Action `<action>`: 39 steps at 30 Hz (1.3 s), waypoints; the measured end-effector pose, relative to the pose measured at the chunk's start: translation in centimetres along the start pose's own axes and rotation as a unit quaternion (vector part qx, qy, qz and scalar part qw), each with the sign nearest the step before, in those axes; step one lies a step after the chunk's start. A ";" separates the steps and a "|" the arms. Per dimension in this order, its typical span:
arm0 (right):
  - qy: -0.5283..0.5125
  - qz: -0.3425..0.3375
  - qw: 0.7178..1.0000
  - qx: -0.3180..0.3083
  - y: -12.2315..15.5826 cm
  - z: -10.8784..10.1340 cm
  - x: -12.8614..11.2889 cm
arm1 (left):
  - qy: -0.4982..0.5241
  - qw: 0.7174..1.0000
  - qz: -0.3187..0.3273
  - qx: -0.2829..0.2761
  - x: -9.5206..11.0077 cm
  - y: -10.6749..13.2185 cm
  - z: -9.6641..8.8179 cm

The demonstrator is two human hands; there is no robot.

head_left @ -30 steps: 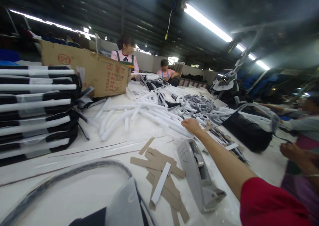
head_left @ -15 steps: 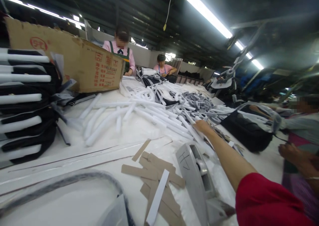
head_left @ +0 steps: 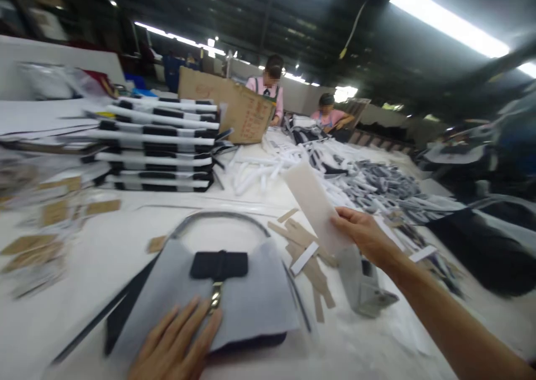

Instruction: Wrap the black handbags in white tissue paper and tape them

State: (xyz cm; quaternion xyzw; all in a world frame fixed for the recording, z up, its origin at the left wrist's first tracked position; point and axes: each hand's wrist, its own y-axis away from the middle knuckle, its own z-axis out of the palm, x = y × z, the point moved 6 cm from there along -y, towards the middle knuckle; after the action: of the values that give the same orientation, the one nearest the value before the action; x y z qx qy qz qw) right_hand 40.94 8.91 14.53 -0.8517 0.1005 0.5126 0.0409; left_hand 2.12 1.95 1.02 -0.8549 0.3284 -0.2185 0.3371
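Observation:
My left hand point(head_left: 178, 341) lies with its fingers stretched out on the front of a handbag point(head_left: 255, 296), just below its gold clasp point(head_left: 215, 296). Grey-white protective sheeting covers much of the bag, and its handle point(head_left: 221, 217) arches up behind a black tab. To the right, my right hand point(head_left: 362, 229) pinches the lower part of a flat white strip point(head_left: 312, 201) and holds it raised above the table. Beneath that strip is a pile of brown cardboard strips point(head_left: 307, 243), with a small white piece point(head_left: 304, 258) on top.
A grey tape dispenser point(head_left: 362, 290) stands below my right hand. Stacked wrapped bags point(head_left: 159, 159) and a cardboard box point(head_left: 234, 103) are at the back left. White tubes and grey pieces point(head_left: 372, 181) heap up further off. Two people in pink work at the back.
The view has swung left, bringing the handbag and my left hand in. My right hand has come back from the heap of white pieces and now holds the white strip.

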 end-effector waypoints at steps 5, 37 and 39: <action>0.198 -0.259 0.945 -0.028 6.6 13.4 -6.6 | -0.008 0.999 0.010 -0.036 1.5 -2.4 -2.6; 0.338 -0.506 0.794 -0.021 14.6 21.7 -5.2 | 0.052 0.998 0.015 0.007 1.2 -0.7 -4.3; 0.343 -0.502 0.794 -0.017 14.8 21.6 -5.1 | 0.048 0.999 0.017 0.009 1.3 -0.7 -4.3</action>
State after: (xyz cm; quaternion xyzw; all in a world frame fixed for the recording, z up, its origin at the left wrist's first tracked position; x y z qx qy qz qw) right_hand 16.76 -1.13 9.38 -0.9031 -0.3425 0.0959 0.2406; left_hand 0.69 -0.43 4.61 -0.8345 0.3568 -0.2566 0.3324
